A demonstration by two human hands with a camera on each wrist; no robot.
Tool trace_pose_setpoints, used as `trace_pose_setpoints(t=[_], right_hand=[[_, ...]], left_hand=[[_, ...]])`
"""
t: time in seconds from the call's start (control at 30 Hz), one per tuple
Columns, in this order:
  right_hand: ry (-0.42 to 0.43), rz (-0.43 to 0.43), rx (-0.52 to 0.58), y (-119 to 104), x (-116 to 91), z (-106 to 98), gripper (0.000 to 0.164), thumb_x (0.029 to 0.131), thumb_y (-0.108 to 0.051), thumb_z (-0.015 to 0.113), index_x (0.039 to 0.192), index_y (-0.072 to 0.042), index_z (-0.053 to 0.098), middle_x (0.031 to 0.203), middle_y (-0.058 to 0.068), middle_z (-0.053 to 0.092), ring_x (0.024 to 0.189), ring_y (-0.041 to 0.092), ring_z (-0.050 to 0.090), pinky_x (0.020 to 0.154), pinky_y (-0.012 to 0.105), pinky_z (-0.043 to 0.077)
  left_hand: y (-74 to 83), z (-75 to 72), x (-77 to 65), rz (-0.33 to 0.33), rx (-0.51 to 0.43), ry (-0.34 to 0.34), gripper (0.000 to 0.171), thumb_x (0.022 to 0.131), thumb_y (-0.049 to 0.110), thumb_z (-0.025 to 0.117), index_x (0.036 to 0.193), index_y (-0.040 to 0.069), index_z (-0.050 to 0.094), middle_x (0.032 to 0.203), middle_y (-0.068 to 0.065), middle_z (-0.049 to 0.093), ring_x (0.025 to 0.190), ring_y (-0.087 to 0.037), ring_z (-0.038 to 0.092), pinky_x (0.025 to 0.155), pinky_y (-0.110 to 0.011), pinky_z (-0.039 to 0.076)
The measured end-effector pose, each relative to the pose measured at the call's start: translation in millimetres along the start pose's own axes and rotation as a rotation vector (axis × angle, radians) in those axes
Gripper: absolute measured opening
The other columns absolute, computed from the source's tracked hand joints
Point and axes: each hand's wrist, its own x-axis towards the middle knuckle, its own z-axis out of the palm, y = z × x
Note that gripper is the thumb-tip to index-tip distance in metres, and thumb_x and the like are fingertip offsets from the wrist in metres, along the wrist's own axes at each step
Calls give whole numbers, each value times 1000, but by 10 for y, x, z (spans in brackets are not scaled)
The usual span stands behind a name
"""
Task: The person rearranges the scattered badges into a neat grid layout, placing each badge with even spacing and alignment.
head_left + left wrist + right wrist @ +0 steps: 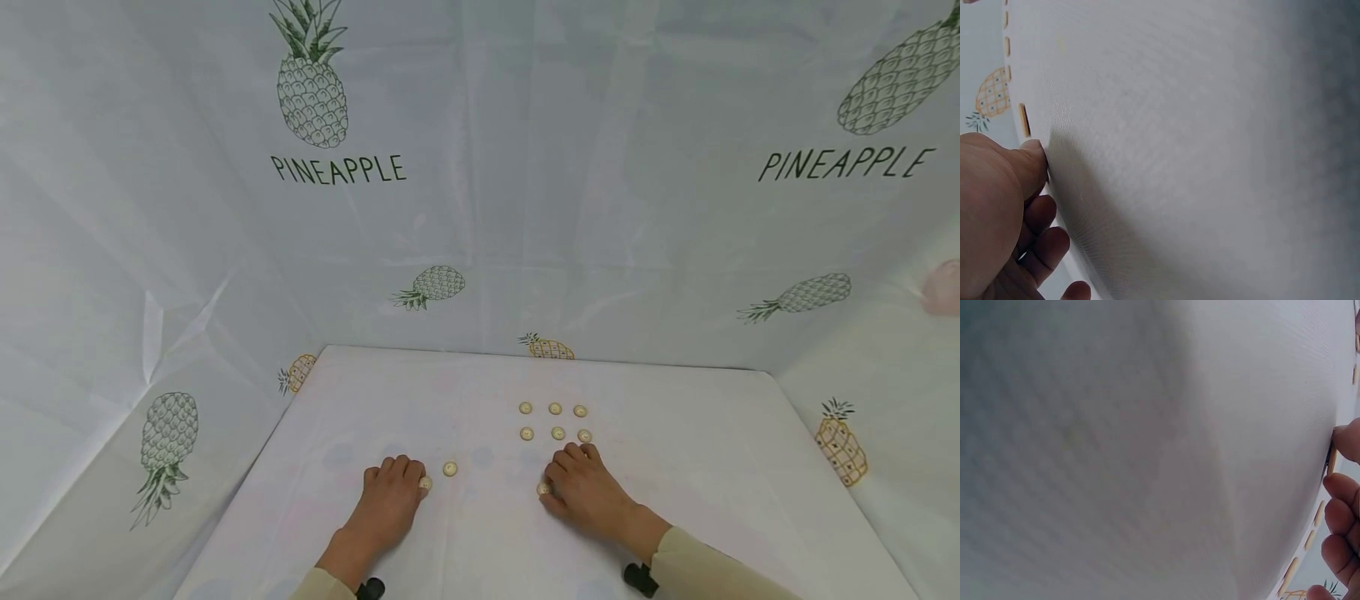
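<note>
My left hand (390,492) is low over the white table, thumb and fingers pinching a pale yellow button-like disc (425,482). In the left wrist view the thumb (1035,164) comes down to the cloth and mostly hides that disc. Just right of this hand lies another loose disc (450,469). My right hand (588,492) holds a similar disc (543,489) between thumb and index finger, at the table surface. Its edge (1332,461) shows between the fingertips in the right wrist view. Beyond the right hand, several discs lie in two short rows, including a near-right one (585,436).
A white cloth covers the table (360,392). Pale sheeting with printed pineapples (312,100) rises behind and at both sides. Part of something pinkish (942,288) shows at the far right edge. Dark wrist-worn devices (640,579) sit under the sleeves.
</note>
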Motion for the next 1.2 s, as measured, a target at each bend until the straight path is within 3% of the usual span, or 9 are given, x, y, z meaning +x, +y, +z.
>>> trace_pose_setpoints(t=[0.3,0.5,1.0,1.2], right_hand=[[-58,-1,13,28,70,-8,22,88,-38,79,90,-18,69,92,-5,63,90,16,49,90,46,40],[-35,26,-1,133,74,-79,21,85,-36,79,90,-18,71,91,-5,62,92,17,50,96,48,42],[56,127,-41,607,-209,-226,21,80,-30,84,85,-18,67,89,-6,62,91,16,51,92,48,42],[37,148,-61,692,-265,-193,20,82,-29,84,87,-18,69,89,-6,63,90,16,50,90,47,42]], left_hand=[[-22,36,8,-7,-3,-15,22,97,25,77,106,12,62,98,-1,58,92,-20,51,84,-50,46],[-31,50,15,-7,-7,-17,22,97,25,77,106,12,62,96,0,56,91,-20,50,84,-50,46],[-24,40,14,7,-6,-2,23,96,24,78,105,12,61,99,-1,58,92,-19,51,83,-50,46],[-34,66,16,-8,-9,-17,22,97,25,77,106,12,61,96,0,56,91,-18,49,84,-49,45]])
